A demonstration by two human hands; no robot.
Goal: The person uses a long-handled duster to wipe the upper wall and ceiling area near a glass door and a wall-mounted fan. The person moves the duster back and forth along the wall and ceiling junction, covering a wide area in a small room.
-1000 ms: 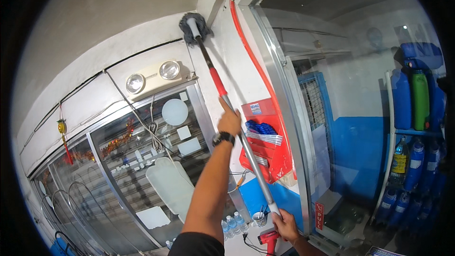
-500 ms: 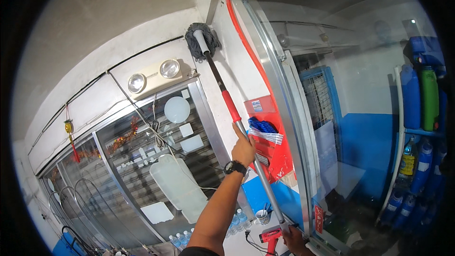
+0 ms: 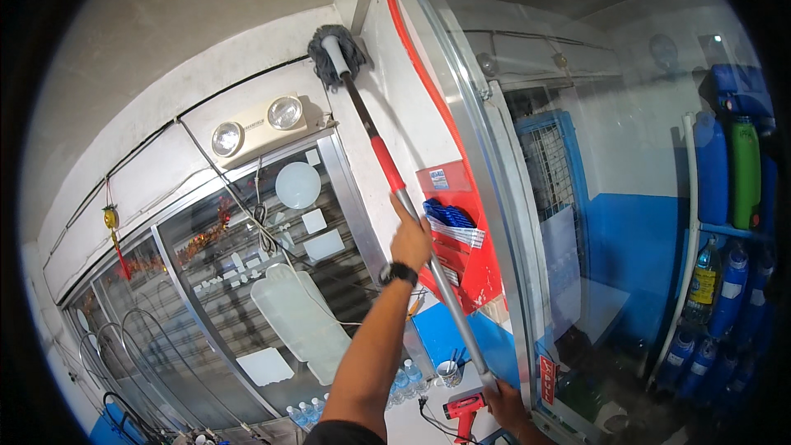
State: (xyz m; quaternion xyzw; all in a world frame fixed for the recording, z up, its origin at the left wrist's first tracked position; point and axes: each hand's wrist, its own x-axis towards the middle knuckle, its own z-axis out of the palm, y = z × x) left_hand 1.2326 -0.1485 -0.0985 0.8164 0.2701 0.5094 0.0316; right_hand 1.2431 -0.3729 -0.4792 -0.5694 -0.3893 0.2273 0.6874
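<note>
A string mop (image 3: 388,166) with a grey head and a red-and-silver pole slants up across the middle. Its mop head (image 3: 337,56) rests high in the wall corner, just under the ceiling. With a dark watch on the wrist, my left hand (image 3: 409,243) wraps round the pole below its red section. My right hand (image 3: 504,405) grips the pole's lower end, near the bottom of the view. Beside that hand, a red heat-gun-shaped tool (image 3: 464,414) with a black cord lies on a white surface.
Left of the mop head, an emergency light (image 3: 257,125) hangs above a sliding window (image 3: 272,280). A red wall holder (image 3: 465,259) with papers sits behind the pole. At right stands a metal-framed glass panel (image 3: 503,198); bottles (image 3: 729,288) show through it. Small water bottles (image 3: 409,377) and a cup (image 3: 449,373) stand below.
The whole view has shifted a little, so most things sit slightly further left and higher. The mop head has moved slightly upward along the corner. Both hands keep their hold on the pole.
</note>
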